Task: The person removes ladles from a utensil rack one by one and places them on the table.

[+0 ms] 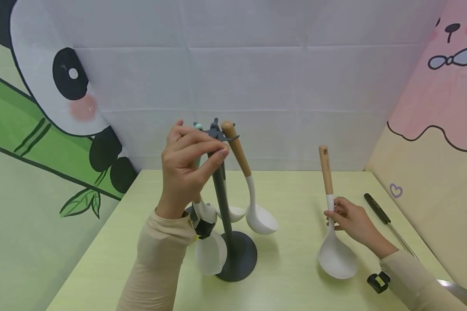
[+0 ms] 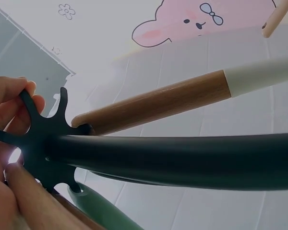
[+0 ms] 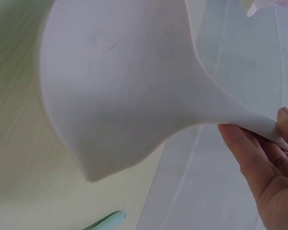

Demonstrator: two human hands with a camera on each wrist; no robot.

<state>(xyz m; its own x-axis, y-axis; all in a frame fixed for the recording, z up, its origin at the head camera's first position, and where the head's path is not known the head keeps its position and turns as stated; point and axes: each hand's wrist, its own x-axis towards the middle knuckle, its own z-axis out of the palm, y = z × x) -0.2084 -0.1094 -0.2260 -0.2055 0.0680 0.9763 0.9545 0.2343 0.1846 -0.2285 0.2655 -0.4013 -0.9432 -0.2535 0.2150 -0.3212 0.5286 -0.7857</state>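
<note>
A dark utensil stand (image 1: 222,198) with a round base and a hooked top stands left of centre. My left hand (image 1: 190,162) pinches the stand's hooked top, and the left wrist view shows its fingers around the hook arms (image 2: 26,108). A white ladle (image 1: 260,218) with a wooden handle hangs on the stand's right side. Other white-headed utensils (image 1: 211,255) hang behind and below my left wrist, partly hidden. My right hand (image 1: 352,218) holds a white spatula (image 1: 336,257) by its neck, wooden handle up; its broad head fills much of the right wrist view.
A black-handled utensil (image 1: 377,208) with a metal shaft lies along the table's right side, its metal end (image 1: 461,293) partly behind my right sleeve. A mint-green tip (image 3: 110,220) shows low in the right wrist view. A white cloth wall (image 1: 295,86) rises behind the table.
</note>
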